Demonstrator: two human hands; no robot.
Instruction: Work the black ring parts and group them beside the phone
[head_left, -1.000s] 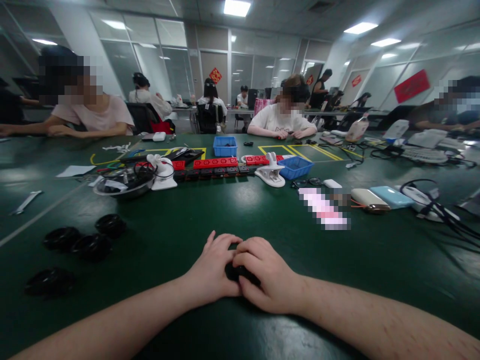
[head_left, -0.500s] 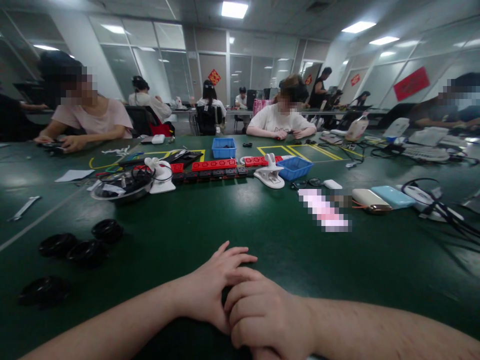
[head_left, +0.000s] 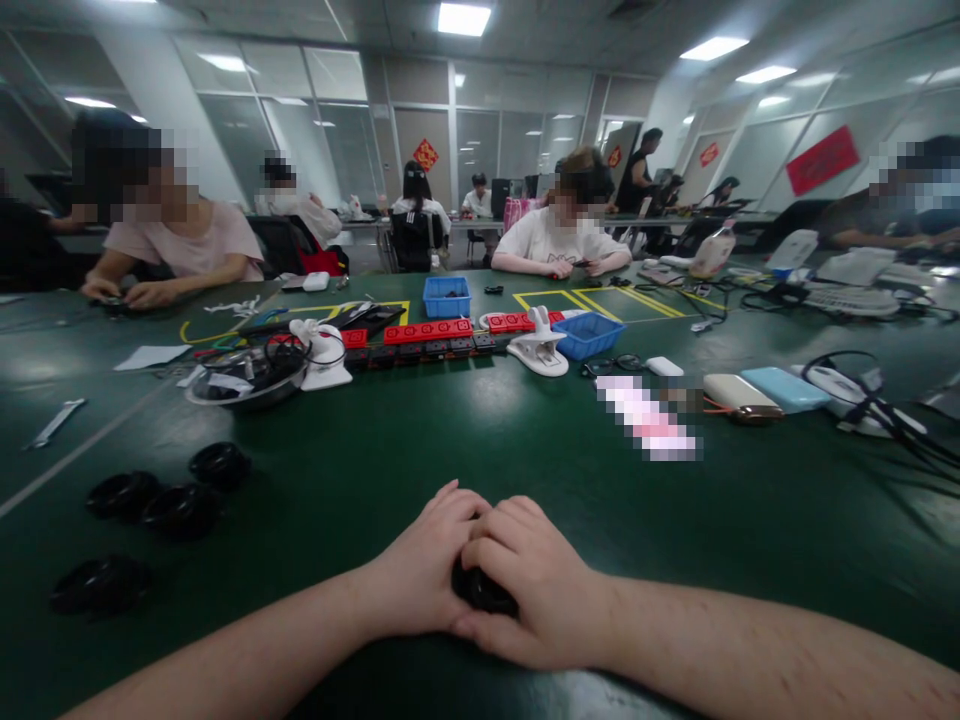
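Note:
Close in front of me, a glossy black round part [head_left: 484, 588] sits between my hands, largely covered by fingers. My left hand [head_left: 431, 560] wraps its left side. From the right, my right hand [head_left: 536, 585] curls over the top, its fingers bent and overlapping the left fingertips. What exactly the part is, I cannot make out. Off to the left on the green table [head_left: 360, 460] lie several similar black round parts, among them a front one [head_left: 101, 585] and a rear one [head_left: 219, 464].
A metal bowl [head_left: 251, 395] of small items, red power strips [head_left: 427, 330], a white clip stand [head_left: 540, 350] and a blue bin [head_left: 589, 337] line the table's middle. A wrench [head_left: 56, 423] lies left; power banks [head_left: 784, 390] and cables lie right. Co-workers sit around the table.
My right hand has shifted up and over the black part, exposing more of it. The left fingers, spread before, now curl around it. The view has shifted slightly.

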